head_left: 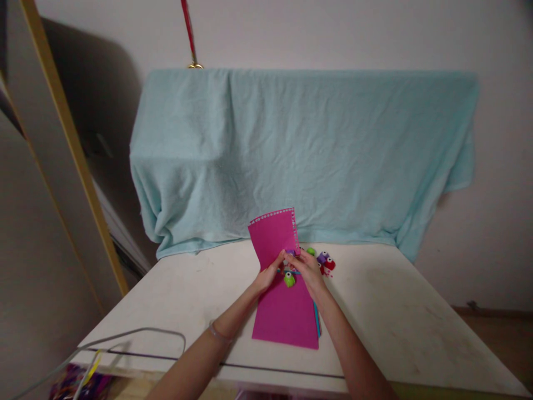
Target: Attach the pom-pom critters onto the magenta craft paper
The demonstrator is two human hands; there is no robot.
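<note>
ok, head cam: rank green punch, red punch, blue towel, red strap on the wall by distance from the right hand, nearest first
1. green punch: just left of and below the right hand, on the pink stack.
2. red punch: a little to the hand's right, on the table.
3. blue towel: draped behind the table, beyond the hands.
4. red strap: hanging on the wall, top left, farthest.

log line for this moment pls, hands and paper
left hand: holds pink sheet upright | right hand: pinches sheet's lower right edge | green punch: on pink paper stack | white table
</note>
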